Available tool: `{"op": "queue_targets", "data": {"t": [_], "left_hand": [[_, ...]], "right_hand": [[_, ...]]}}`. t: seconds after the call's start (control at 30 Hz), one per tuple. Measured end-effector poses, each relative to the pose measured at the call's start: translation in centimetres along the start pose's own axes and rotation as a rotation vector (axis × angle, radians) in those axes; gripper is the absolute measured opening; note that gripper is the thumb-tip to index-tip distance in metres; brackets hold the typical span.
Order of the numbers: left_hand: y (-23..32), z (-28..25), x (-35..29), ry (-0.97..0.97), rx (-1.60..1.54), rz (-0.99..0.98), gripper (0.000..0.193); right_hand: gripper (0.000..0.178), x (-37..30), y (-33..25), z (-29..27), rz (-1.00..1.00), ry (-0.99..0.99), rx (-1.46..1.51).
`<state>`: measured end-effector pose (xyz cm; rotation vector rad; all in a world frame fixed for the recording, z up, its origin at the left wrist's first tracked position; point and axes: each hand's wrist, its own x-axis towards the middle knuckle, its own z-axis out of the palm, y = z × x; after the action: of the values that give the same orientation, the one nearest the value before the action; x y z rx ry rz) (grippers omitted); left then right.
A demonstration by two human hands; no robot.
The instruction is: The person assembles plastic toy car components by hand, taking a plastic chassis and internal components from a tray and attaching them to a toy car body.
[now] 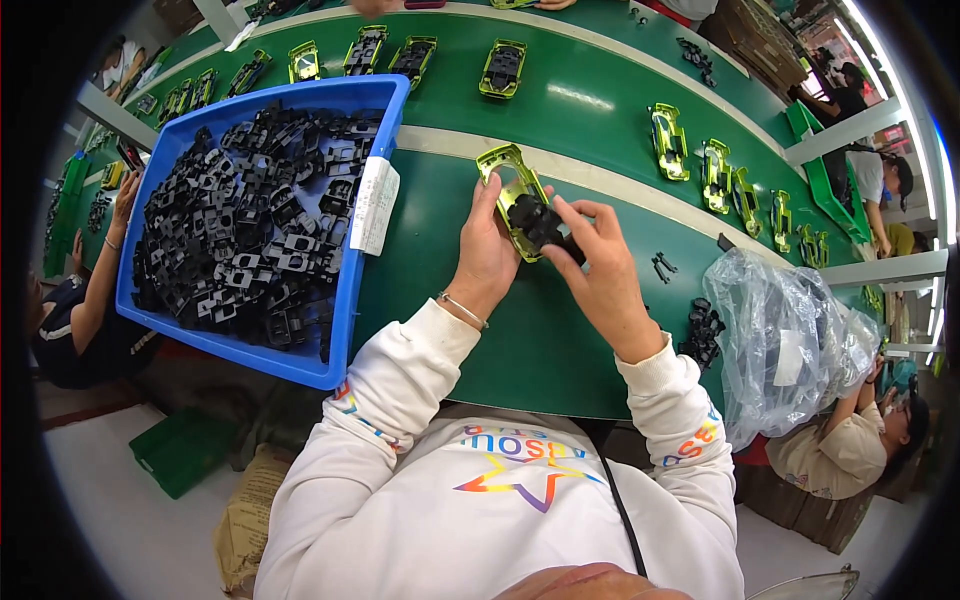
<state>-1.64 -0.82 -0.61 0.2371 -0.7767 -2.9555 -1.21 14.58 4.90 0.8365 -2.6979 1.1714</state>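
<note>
Over the green table, my left hand (pixel 484 248) is closed around a shiny yellow-green toy car shell (pixel 503 157), its hollow underside turned up and tilted. A black plastic part (pixel 530 214) sits inside the shell's near half. My right hand (pixel 603 262) is closed at that near end, thumb and fingers on the black piece; its fingertips partly cover where the pieces meet. To the right on the table lie a few small black pieces (pixel 663 266) and a pile of black parts (pixel 703 332).
A blue bin (pixel 342 340) full of black plastic parts stands at my left. On the right is a clear plastic bag (pixel 765 330). Beyond, a green conveyor belt (pixel 590 125) carries several car shells (pixel 668 142). Other people sit at both sides.
</note>
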Motion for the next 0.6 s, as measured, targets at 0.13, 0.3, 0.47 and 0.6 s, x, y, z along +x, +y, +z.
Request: {"op": "queue_targets", "data": {"t": [0.13, 0.3, 0.47, 0.6], "left_hand": [[0.1, 0.3, -0.2, -0.008, -0.046, -0.008, 0.046], [0.4, 0.6, -0.4, 0.020, -0.010, -0.006, 0.047], [-0.1, -0.1, -0.2, -0.041, 0.000, 0.010, 0.045], [-0.2, -0.3, 0.0, -0.060, 0.023, 0.035, 0.046]], "right_hand": [[0.063, -0.6, -0.3, 0.0, -0.086, -0.030, -0.048], [0.061, 0.0, -0.3, -0.5, -0.099, 0.052, 0.091], [0.045, 1.9, -0.2, 0.0, -0.036, 0.028, 0.152], [0.044, 2.2, -1.3, -0.1, 0.044, -0.006, 0.146]]}}
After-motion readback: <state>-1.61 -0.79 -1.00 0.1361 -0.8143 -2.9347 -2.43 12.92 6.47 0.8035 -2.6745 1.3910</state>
